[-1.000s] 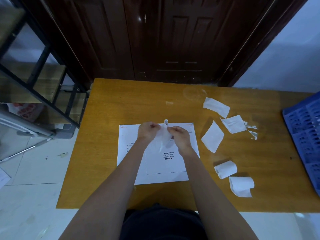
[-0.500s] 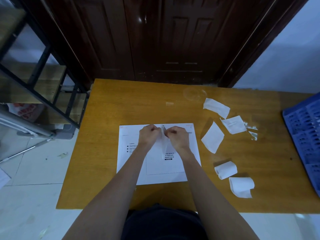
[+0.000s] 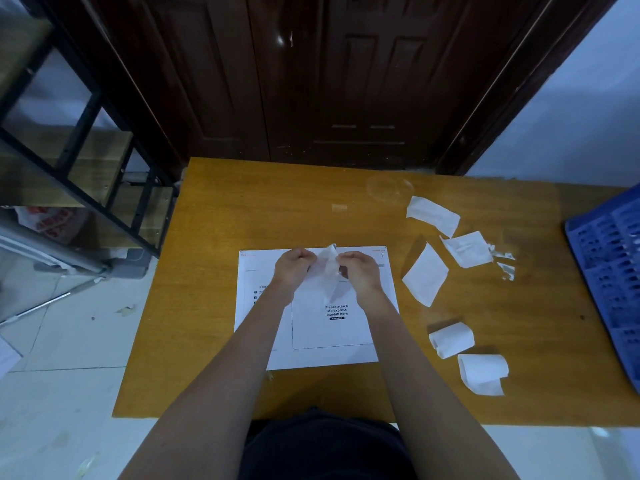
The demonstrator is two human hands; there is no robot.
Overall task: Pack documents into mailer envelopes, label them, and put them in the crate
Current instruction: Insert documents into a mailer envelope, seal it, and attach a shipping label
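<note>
Left hand and right hand: fingers curled, both pinching one thin white label, apparently peeling it from its backing. Label hangs between the hands, long axis running toward and away from the person, directly above the far edge of the envelope. Envelope flat on the table; its printed waybill box lies just nearer the person than the hands, equally close to both. Loose paper scraps right of the envelope; blue crate farther right, at the table's edge.
</note>
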